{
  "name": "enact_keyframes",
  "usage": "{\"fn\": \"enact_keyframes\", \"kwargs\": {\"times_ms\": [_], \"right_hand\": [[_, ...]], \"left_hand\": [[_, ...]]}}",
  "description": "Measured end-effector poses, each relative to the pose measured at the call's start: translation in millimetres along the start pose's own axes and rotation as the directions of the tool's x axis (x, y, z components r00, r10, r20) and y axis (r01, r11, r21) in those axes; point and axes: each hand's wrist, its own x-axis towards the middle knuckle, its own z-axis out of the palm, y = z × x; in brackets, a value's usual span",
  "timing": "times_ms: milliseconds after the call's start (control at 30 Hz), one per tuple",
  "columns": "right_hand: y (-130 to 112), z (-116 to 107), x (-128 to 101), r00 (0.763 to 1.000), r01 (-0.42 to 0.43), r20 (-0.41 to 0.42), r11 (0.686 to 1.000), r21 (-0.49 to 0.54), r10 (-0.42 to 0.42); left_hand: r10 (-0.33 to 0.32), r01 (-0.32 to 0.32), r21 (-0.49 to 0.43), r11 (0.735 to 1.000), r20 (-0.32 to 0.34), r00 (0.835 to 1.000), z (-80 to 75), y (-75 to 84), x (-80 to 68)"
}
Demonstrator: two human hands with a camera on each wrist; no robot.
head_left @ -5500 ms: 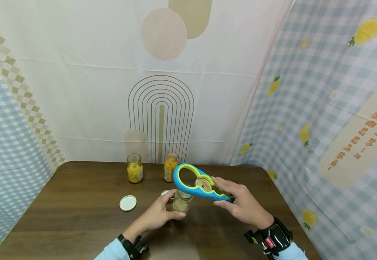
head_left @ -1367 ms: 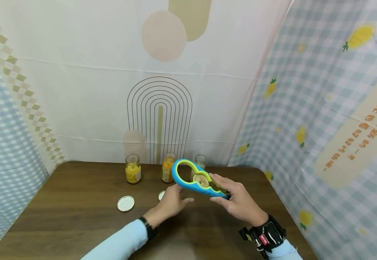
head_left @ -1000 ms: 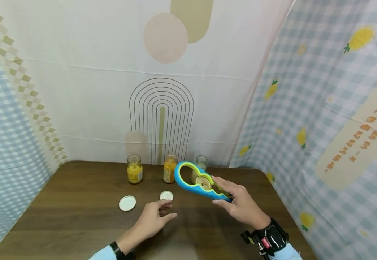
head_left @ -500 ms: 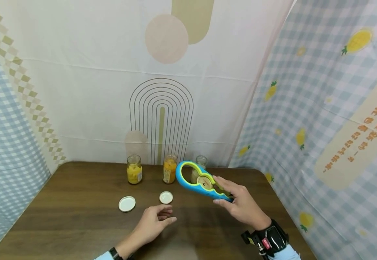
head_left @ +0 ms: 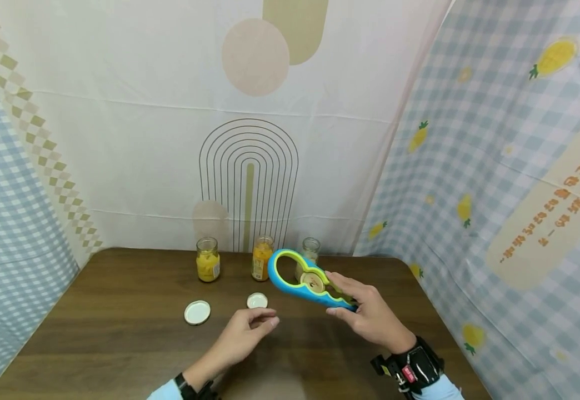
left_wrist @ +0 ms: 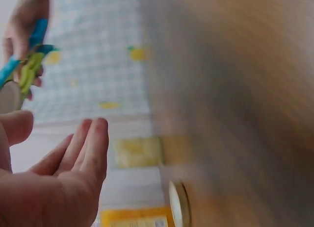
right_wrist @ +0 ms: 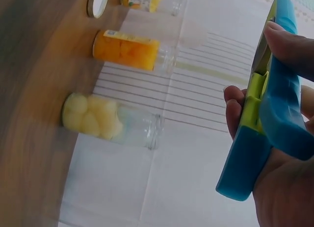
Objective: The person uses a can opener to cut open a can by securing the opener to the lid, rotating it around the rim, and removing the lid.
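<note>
**Right hand grips the jar opener above the table; left hand hovers empty**

The right hand [head_left: 370,316] grasps the narrow end of a blue and green jar opener [head_left: 302,278], fingers and thumb curled round its handle. The tool is held in the air above the brown table [head_left: 95,333], its big ring pointing toward the back wall, and a small round lid [head_left: 314,283] sits wedged in its middle opening. In the right wrist view the fingers [right_wrist: 289,45] wrap the blue handle closely.

The left hand [head_left: 245,333] holds nothing; its fingers are loosely bent, and it sits low over the table, near the smaller white lid [head_left: 257,300]. A larger white lid [head_left: 197,312] lies flat further left, well apart from the hand.

Three open jars stand in a row at the back edge: a jar of yellow fruit [head_left: 207,259], a jar of orange fruit [head_left: 262,258] and a jar of pale fruit [head_left: 310,251], the last partly hidden behind the opener's ring. The left wrist view is blurred.
</note>
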Motion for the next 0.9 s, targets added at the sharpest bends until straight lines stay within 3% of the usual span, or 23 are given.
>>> {"fn": "enact_keyframes", "kwargs": {"times_ms": [67, 133, 233, 333, 500, 700, 800, 900], "right_hand": [[-2.3, 2.3, 0.5, 1.000, -0.008, 0.005, 1.000, 0.020, 0.007], [-4.5, 5.6, 1.5, 1.000, -0.009, 0.013, 0.999, 0.048, 0.008], [-7.4, 11.6, 3.1, 0.999, -0.002, 0.033, 0.996, 0.091, -0.001], [-10.0, 16.5, 5.1, 0.998, 0.016, 0.053, 0.992, 0.128, -0.023], [-13.6, 20.2, 8.0, 0.996, 0.019, 0.078, 0.986, 0.165, -0.032], [-14.3, 19.7, 6.9, 0.996, 0.006, 0.084, 0.985, 0.173, -0.021], [-13.2, 19.8, 5.4, 0.996, 0.003, 0.084, 0.986, 0.166, -0.017], [-12.3, 20.7, 3.5, 0.996, 0.002, 0.088, 0.986, 0.165, -0.017]], "left_hand": [[-0.021, 0.033, -0.156, 0.987, 0.078, 0.997, 5.0, 9.2, 6.8], [-0.034, 0.088, -0.326, 0.941, 0.167, 0.985, 10.6, 17.8, 13.6], [-0.017, 0.174, -0.525, 0.833, 0.290, 0.957, 18.4, 27.8, 21.9], [0.053, 0.228, -0.672, 0.704, 0.370, 0.928, 24.5, 33.2, 27.5], [0.136, 0.293, -0.809, 0.511, 0.412, 0.901, 28.8, 35.7, 29.0], [0.116, 0.333, -0.875, 0.351, 0.393, 0.912, 32.7, 38.3, 27.3], [0.083, 0.346, -0.885, 0.311, 0.387, 0.918, 34.8, 40.3, 26.6], [0.068, 0.341, -0.878, 0.335, 0.384, 0.921, 36.2, 40.4, 25.3]]}}
